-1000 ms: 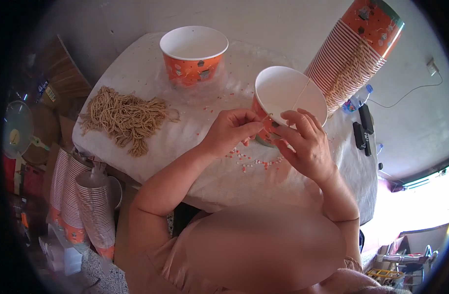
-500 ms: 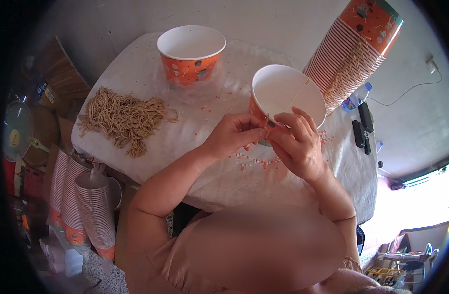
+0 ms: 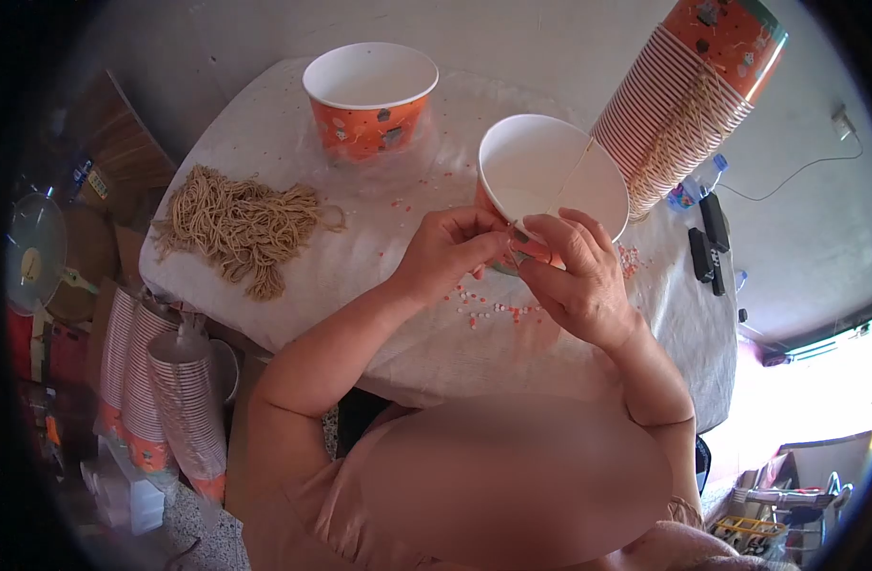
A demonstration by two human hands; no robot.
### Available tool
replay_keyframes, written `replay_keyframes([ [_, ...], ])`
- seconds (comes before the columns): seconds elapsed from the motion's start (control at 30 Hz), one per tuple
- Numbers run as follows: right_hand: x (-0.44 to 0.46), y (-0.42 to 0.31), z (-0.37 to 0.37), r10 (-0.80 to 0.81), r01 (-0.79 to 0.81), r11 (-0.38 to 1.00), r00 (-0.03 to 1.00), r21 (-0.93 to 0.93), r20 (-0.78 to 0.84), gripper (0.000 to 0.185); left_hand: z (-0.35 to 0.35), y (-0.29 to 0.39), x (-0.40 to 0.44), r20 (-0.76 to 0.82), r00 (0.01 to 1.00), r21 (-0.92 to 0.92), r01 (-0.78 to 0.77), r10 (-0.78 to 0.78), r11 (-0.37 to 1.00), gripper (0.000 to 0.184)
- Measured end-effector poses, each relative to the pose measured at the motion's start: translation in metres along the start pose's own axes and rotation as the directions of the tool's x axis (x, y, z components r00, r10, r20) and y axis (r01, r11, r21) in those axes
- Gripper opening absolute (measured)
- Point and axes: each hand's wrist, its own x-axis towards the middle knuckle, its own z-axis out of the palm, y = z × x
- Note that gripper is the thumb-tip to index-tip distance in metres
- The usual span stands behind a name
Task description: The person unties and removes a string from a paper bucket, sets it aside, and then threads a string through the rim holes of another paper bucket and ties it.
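Observation:
A paper bucket (image 3: 500, 157), white inside and orange outside, tilts on the cloth-covered table in front of me. A thin tan cord (image 3: 574, 176) runs from its far right rim across the inside toward my fingers. My left hand (image 3: 455, 249) is closed in a pinch at the bucket's near side, where a short bit of cord shows. Close against it, my right hand (image 3: 578, 281) has thumb and forefinger pinched at the same spot. The fingers partly hide the cord's end and the near wall.
Tan cords (image 3: 241, 228) lie heaped on the left. Another orange bucket (image 3: 369, 119) stands at the back. A tall leaning stack of buckets (image 3: 683, 114) is at right, near black boxes (image 3: 707, 243). Small red and white beads (image 3: 498, 309) are scattered on the tablecloth (image 3: 417, 352). More stacks (image 3: 184, 400) stand lower left.
The bucket has shifted slightly up and left, and both hands have drawn a little closer together at its near side. Both keep their pinch.

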Motion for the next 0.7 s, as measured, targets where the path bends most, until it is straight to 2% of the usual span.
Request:
replay_keyframes([
  [0.13, 0.001, 0.0, -0.002, 0.016, -0.017, 1.0, 1.0, -0.02, -0.021, 0.033, 0.0, 0.0, 0.0, -0.017, 1.0, -0.01, -0.003, 0.003, 1.0, 0.016],
  [0.23, 0.006, -0.002, -0.015, 0.097, -0.1, 0.994, 0.993, 0.049, 0.061, 0.037, -0.001, -0.001, 0.001, 0.016, 1.0, -0.021, 0.0, 0.0, 1.0, 0.016],
  [0.33, 0.007, -0.004, -0.016, 0.112, -0.112, 0.993, 0.994, 0.046, 0.003, 0.039, 0.0, -0.003, 0.002, 0.032, 0.999, -0.013, 0.003, -0.003, 1.0, 0.016],
  [0.4, 0.008, -0.008, -0.013, 0.124, -0.123, 0.992, 0.992, 0.019, -0.017, 0.035, 0.0, -0.004, 0.002, 0.073, 0.996, -0.024, 0.062, -0.06, 0.998, 0.015],
  [0.7, 0.007, -0.005, -0.004, 0.107, -0.107, 0.994, 0.991, -0.007, -0.082, 0.019, 0.002, -0.001, 0.001, 0.133, 0.99, -0.096, 0.065, -0.052, 0.993, 0.015],
])
